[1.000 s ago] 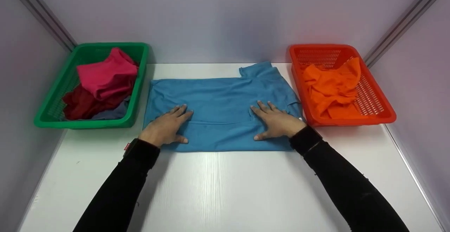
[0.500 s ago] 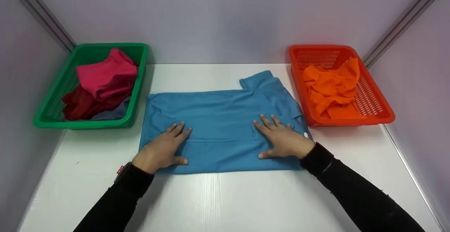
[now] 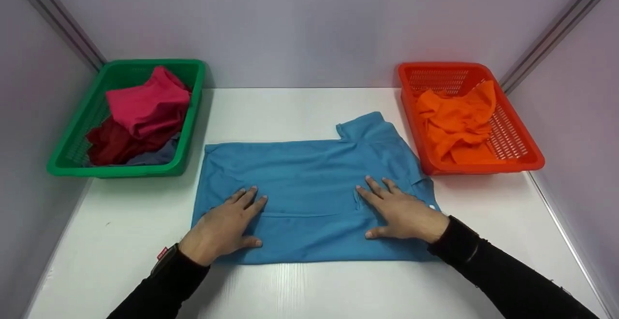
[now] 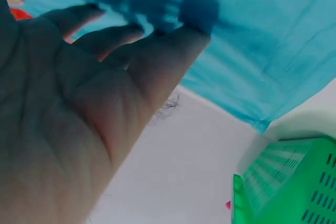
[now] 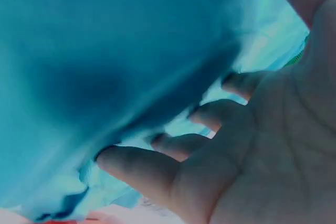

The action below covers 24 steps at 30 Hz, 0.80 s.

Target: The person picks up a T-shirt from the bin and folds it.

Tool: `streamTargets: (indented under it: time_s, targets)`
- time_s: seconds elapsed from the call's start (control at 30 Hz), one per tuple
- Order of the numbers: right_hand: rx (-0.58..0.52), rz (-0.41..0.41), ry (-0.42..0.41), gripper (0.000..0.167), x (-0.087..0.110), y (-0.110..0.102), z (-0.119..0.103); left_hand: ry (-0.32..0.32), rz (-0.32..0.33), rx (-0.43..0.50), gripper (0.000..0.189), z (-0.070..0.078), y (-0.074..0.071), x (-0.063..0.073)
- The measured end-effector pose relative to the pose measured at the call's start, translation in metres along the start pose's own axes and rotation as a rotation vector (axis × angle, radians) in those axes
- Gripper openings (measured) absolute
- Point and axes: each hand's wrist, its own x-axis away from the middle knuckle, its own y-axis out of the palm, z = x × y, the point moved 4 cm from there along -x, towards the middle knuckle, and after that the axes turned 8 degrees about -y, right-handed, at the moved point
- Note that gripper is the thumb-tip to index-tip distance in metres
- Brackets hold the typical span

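Note:
A blue short-sleeved shirt (image 3: 300, 179), folded lengthwise with one sleeve sticking out at the far right, lies on the white table. My left hand (image 3: 225, 224) rests on its left part, fingers spread and straight. On the right part, near the collar end, my right hand (image 3: 401, 212) presses down with its fingers spread. In the left wrist view the fingertips of the left hand (image 4: 105, 77) touch the blue cloth. The right wrist view has the right hand (image 5: 226, 145) with its fingertips against the shirt too. Neither hand grips the fabric.
A green basket (image 3: 188, 135) at the back left holds pink, dark red and grey-blue clothes. An orange-red basket (image 3: 524, 140) at the back right holds orange clothing (image 3: 457, 116); the shirt's right end lies close to it. Pale walls (image 3: 300, 24) enclose the table.
Both hands have slid the shirt toward the person's side of the table and a little to the right, staying flat on it. The baskets have not moved.

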Motion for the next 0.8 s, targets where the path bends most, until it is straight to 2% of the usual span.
streamTargets:
  time_s: [0.2, 0.43, 0.67, 0.8]
  targets:
    - [0.127, 0.073, 0.003, 0.076, -0.019, -0.035, 0.009, -0.013, 0.072, -0.069, 0.066, -0.006, -0.023, -0.015]
    - [0.151, 0.124, 0.058, 0.071, -0.061, -0.073, 0.019, -0.043, 0.194, -0.113, 0.059, -0.023, -0.04, -0.047]
    - [0.127, 0.175, 0.107, 0.062, -0.109, -0.091, 0.044, -0.09, 0.21, -0.135, 0.057, -0.039, -0.047, -0.077]
    - [0.107, 0.167, 0.143, 0.064, -0.128, -0.089, 0.06, -0.095, 0.265, -0.173, 0.057, -0.068, -0.032, -0.107]
